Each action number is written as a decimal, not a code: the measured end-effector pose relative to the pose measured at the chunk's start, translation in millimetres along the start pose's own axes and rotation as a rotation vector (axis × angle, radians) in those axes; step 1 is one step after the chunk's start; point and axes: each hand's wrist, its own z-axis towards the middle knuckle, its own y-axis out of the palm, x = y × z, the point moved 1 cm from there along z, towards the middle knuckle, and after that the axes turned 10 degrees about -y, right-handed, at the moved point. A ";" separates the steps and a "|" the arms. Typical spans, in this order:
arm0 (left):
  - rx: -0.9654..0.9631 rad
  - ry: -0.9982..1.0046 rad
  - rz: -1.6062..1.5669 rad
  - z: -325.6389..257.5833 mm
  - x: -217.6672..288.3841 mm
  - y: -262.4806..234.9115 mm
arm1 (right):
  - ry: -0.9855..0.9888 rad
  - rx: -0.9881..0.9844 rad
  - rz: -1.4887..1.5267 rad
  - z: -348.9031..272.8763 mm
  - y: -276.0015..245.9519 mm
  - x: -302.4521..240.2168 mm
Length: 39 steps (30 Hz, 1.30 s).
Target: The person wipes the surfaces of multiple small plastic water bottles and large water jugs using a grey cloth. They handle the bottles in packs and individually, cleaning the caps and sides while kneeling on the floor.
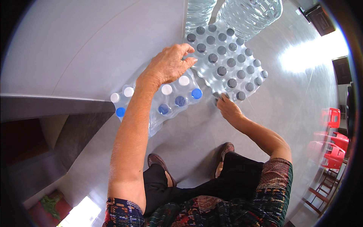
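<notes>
A plastic-wrapped pack of water bottles with dark grey caps stands on the floor ahead of me. My right hand is closed on the near left corner of this pack, its fingers at the cap and wrap there. My left hand hovers over the far end of a second shrink-wrapped pack with white and blue caps. Its thumb and forefinger are apart, close to the left edge of the grey-capped pack, and nothing shows between them. My left forearm hides part of the white-and-blue-capped pack.
Two large clear water bottles stand beyond the grey-capped pack. A pale grey panel rises along the left, with a dark recess below it. Red plastic chairs are at the far right. My shoes rest on the grey floor.
</notes>
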 end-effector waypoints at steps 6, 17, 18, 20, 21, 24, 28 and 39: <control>-0.062 -0.097 0.002 11.0 -10.0 8.8 | 0.345 0.266 -0.033 -14.8 -7.4 4.4; -0.072 -0.143 -0.034 24.0 -33.1 25.8 | 0.438 0.176 -0.101 80.9 -35.4 89.9; -0.060 -0.143 -0.043 24.6 -33.5 26.1 | 0.422 0.178 -0.073 90.1 -36.0 96.6; -0.055 -0.148 -0.026 24.6 -32.5 24.2 | 0.448 0.245 -0.036 92.9 -40.0 105.5; -0.050 -0.152 -0.014 25.0 -32.5 22.4 | 0.505 0.314 -0.025 88.8 -45.7 110.0; -0.023 -0.136 0.049 30.2 -28.0 28.6 | 0.687 0.586 0.066 68.6 -45.0 110.9; -0.004 -0.186 0.200 38.7 -19.0 33.7 | 0.713 0.764 0.317 15.5 -46.1 97.1; -0.276 -0.227 -0.695 43.7 24.0 75.8 | 0.533 1.271 2.028 -60.3 -34.9 120.7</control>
